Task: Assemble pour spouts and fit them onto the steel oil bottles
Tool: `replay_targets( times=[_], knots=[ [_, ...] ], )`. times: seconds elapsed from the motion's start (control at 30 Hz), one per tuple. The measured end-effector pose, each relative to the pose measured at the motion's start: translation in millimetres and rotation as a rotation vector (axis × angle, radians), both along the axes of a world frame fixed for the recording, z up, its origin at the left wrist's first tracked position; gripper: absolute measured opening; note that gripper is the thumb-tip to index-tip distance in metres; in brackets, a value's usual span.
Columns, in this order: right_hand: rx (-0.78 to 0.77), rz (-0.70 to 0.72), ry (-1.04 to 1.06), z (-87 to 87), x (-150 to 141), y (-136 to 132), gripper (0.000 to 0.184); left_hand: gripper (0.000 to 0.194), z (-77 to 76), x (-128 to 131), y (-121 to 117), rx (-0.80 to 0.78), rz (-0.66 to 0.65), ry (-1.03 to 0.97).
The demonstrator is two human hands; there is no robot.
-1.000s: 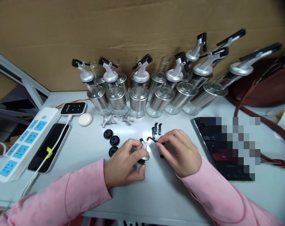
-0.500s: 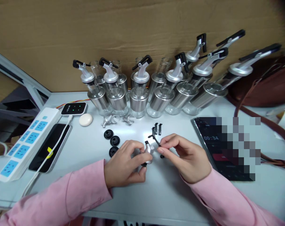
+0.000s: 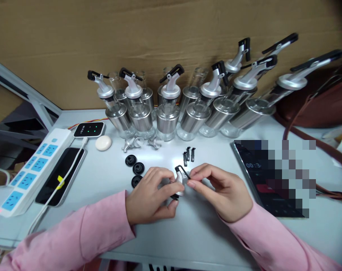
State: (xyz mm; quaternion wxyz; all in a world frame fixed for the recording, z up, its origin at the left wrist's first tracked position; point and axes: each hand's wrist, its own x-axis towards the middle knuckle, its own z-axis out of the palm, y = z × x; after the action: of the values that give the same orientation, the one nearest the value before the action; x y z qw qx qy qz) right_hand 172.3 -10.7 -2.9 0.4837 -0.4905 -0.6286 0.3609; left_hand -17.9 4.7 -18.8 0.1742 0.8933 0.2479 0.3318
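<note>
My left hand (image 3: 155, 195) is closed around a silver pourer spout (image 3: 179, 183) with a black base, its neck pointing up. Between thumb and fingertips, my right hand (image 3: 220, 190) pinches the end of a black lever cap (image 3: 183, 171). The cap's far end sits at the tip of the spout's neck; whether it is clipped on I cannot tell. Just beyond lie several small black levers (image 3: 188, 155). Three round black stoppers (image 3: 138, 168) rest left of my left hand, and behind them are silver spout pieces (image 3: 133, 143).
Glass-and-steel bottles (image 3: 167, 118) stand along the cardboard back wall, several topped with pourers. At left are a power strip (image 3: 37, 171), a phone (image 3: 60, 177), a small Wi-Fi box (image 3: 89, 130) and a white round case (image 3: 103, 143). A tablet (image 3: 268, 180) and brown bag (image 3: 309, 105) are at right.
My right hand has brought the black lever cap down and left, so its end meets the spout's tip. My left hand has kept its hold on the spout.
</note>
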Motion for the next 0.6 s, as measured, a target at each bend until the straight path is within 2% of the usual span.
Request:
replay_targets(
  times=[0.13, 0.27, 0.37, 0.6],
  knots=[
    [0.008, -0.010, -0.014, 0.7, 0.0, 0.0, 0.010, 0.030, -2.8, -1.6, -1.6, -0.012, 0.022, -0.011],
    [0.002, -0.012, -0.013, 0.4, -0.2, 0.3, 0.011, 0.046, -7.4, -2.8, -2.7, -0.042, 0.057, -0.056],
    [-0.007, -0.003, -0.010, -0.1, -0.3, 0.4, 0.011, 0.057, -8.9, -1.9, -1.7, -0.095, 0.035, -0.073],
    [-0.025, 0.008, -0.014, -1.0, 0.6, 0.2, 0.009, 0.049, -4.8, -2.7, -0.3, -0.099, -0.003, -0.003]
  ],
)
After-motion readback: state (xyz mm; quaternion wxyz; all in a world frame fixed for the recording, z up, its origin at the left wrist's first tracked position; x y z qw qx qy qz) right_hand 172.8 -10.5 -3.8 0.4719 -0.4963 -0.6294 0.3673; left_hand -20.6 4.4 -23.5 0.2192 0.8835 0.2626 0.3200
